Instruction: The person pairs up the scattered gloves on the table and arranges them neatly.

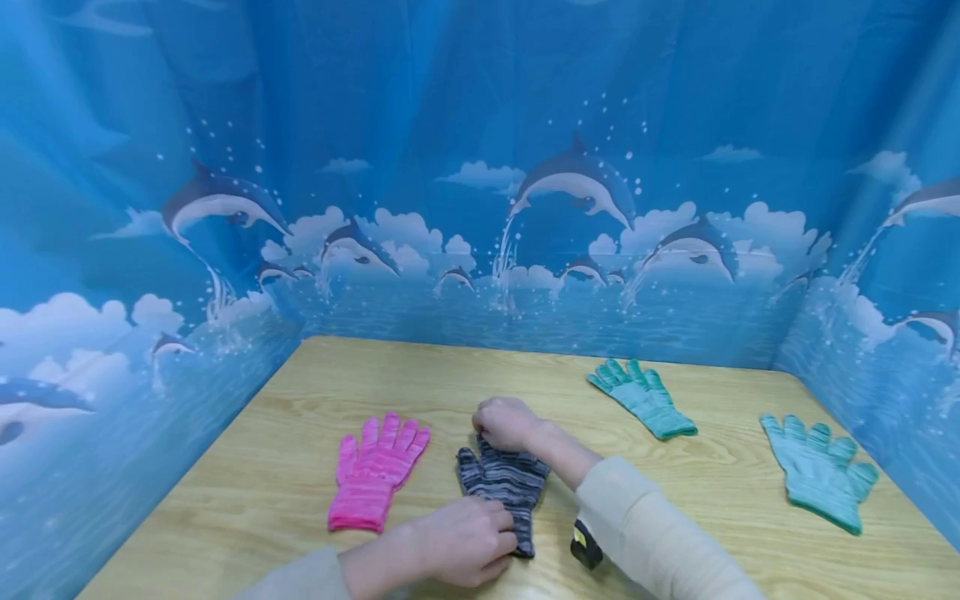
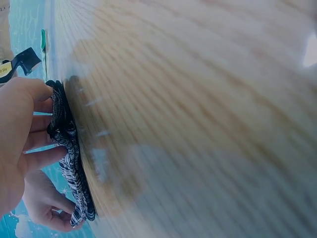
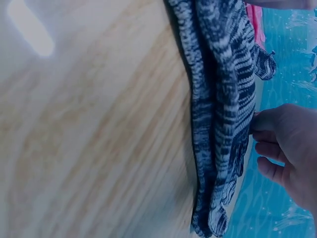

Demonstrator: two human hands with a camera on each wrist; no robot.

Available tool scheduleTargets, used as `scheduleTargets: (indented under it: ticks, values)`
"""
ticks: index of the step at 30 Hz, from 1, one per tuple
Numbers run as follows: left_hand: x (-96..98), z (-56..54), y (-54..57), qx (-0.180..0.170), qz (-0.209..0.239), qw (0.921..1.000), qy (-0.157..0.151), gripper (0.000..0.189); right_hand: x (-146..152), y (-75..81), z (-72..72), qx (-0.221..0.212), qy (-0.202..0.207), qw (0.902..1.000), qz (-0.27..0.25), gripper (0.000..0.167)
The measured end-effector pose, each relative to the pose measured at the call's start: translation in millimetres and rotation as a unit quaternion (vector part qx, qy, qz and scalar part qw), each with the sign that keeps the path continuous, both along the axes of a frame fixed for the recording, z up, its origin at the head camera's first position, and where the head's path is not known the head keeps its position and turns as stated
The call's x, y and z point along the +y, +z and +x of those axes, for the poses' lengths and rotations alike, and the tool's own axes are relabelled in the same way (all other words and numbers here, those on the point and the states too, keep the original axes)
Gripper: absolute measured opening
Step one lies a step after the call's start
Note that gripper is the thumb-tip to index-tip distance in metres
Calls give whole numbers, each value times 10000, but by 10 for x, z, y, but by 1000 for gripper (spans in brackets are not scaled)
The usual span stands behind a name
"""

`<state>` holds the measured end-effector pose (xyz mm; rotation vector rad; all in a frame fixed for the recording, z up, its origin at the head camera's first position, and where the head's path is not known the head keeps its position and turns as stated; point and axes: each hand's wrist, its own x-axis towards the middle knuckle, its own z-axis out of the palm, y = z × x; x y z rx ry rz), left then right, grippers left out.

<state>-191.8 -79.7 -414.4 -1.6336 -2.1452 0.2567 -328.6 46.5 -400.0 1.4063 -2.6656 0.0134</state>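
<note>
A black-and-grey striped knit glove [image 1: 517, 487] lies on the table between my hands, its fingers pointing away. At its cuff, my left hand [image 1: 468, 540] grips the knit with curled fingers; in the left wrist view the thumb and fingers [image 2: 45, 157] bear on the fabric. My right hand [image 1: 506, 423] reaches across to the far end and pinches the glove's finger ends, which it partly covers. Seen from the right wrist, the glove [image 3: 223, 99] shows two knit layers stacked along its edge, with the right hand [image 3: 292, 148] at its far side.
A pink glove [image 1: 369, 479] lies flat to the left. Two green gloves [image 1: 647, 400] [image 1: 817, 471] lie at the right, one farther back. A wooden table [image 1: 450, 367] carries them all, and a blue dolphin-print curtain [image 1: 450, 167] encloses its back and sides.
</note>
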Motion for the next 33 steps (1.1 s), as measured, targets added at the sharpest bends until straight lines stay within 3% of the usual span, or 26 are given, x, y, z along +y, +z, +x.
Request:
scheduleTargets:
  ticks: [6,17,25,33]
  values:
    - [-6,0,-9,-42,17,10000,-1,14,-44,-12,7,-162,-33,9997,174,9]
    - [-10,18,1,-97,33,9999,41,13,-32,-59,-12,109,-43,9999,70,11]
    - [2,44,-7,-209,-19,9998,71,13,49,9,39,-741,-278,9968,141,22]
    - [5,11,7,-121,-40,9999,85,14,149,91,139,-155,284,9988,368,15]
